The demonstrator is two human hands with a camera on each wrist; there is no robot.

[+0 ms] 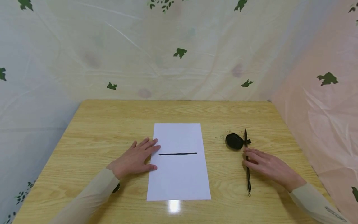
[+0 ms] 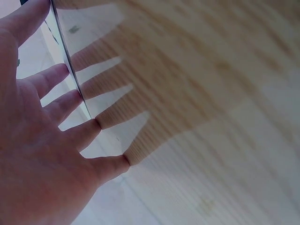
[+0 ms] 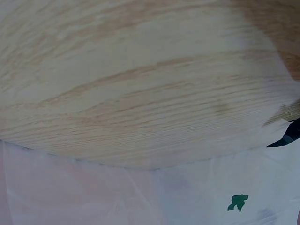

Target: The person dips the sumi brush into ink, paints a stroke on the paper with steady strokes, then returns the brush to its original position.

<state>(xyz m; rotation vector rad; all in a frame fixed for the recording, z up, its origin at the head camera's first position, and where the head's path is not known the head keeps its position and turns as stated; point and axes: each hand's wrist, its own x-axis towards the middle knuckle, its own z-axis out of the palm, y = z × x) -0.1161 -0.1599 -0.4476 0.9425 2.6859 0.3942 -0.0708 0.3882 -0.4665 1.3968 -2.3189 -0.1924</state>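
My left hand (image 1: 134,158) lies spread, fingertips on the left edge of a white sheet of paper (image 1: 179,180). One black brush stroke (image 1: 177,153) runs across the sheet. In the left wrist view the left hand (image 2: 51,126) has its fingers straight and apart. To the right, a dark brush (image 1: 248,179) points away from me, crossing a small tab beside a round black ink dish (image 1: 234,141). My right hand (image 1: 268,166) has its thumb and fingertips across the brush's middle; I cannot tell whether they grip it.
Dark specks dot the wooden table (image 1: 112,118) beside the ink dish. Pale curtains (image 1: 134,56) with green prints close off the back and both sides. In the right wrist view a pointed black thing (image 3: 288,136) enters at the right edge.
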